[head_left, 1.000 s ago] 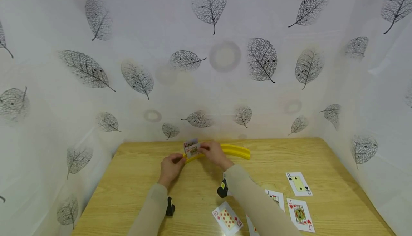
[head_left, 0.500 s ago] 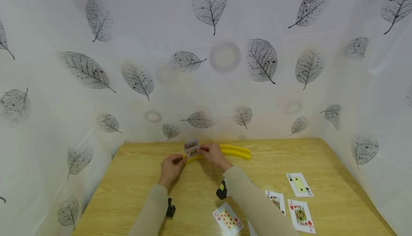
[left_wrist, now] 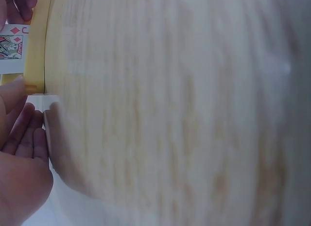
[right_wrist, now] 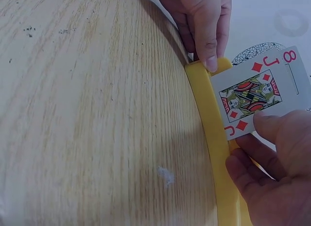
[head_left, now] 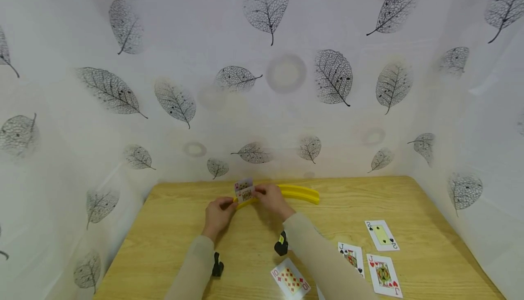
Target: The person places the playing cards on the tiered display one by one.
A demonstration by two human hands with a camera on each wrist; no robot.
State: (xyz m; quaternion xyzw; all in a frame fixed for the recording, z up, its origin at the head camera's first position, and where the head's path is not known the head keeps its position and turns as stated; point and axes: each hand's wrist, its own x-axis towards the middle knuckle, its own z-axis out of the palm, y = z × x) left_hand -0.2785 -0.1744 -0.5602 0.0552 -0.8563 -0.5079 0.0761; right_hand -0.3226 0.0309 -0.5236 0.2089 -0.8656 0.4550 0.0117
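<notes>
At the back of the table, a curved yellow card holder (head_left: pixel 300 193) carries two upright playing cards near its left end. The front one is the jack of diamonds (right_wrist: pixel 250 95); behind it and higher stands a card with a red 8 (right_wrist: pixel 294 79). My right hand (head_left: pixel 273 198) pinches the jack by its right side, thumb on its face, its lower edge at the holder's slot. With thumb and fingers, my left hand (head_left: pixel 218 216) grips the holder's left end. The left wrist view catches only part of the jack (left_wrist: pixel 12 48) and holder (left_wrist: pixel 36 46).
Nearer on the wooden table lie the ten of diamonds (head_left: pixel 290 279), a black-suited jack (head_left: pixel 351 255), the jack of hearts (head_left: pixel 384 275) and the two of spades (head_left: pixel 381 235). My right sleeve (head_left: pixel 323 254) partly covers another card. A leaf-patterned white cloth (head_left: pixel 282 122) surrounds the table's back and sides.
The jack of diamonds has dropped slightly in the holder, so more of the card behind shows above it. My left hand keeps its grip on the holder's end.
</notes>
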